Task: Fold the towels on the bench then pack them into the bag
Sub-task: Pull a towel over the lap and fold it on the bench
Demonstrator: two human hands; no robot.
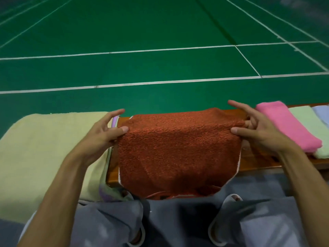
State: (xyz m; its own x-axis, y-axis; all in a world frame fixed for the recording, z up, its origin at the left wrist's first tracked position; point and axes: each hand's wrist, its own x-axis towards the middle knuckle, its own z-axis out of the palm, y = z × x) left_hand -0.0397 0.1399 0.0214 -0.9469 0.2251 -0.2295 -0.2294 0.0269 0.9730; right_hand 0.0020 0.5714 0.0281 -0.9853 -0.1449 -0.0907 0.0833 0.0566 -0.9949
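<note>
A rust-red towel (pixel 178 150) lies across the wooden bench (pixel 258 161) in front of me, its near edge hanging over the bench's front. My left hand (pixel 105 134) pinches the towel's left edge between thumb and fingers, index finger stretched out. My right hand (pixel 254 129) pinches the right edge the same way. The towel is stretched taut between the two hands. No bag is in view.
A large pale yellow towel (pixel 44 150) covers the bench at the left, with a purple cloth (pixel 114 120) peeking from under it. Folded pink (pixel 286 125), pale green (pixel 309 125) and light blue (pixel 322 113) towels lie at the right. A green court floor (pixel 160 50) stretches beyond.
</note>
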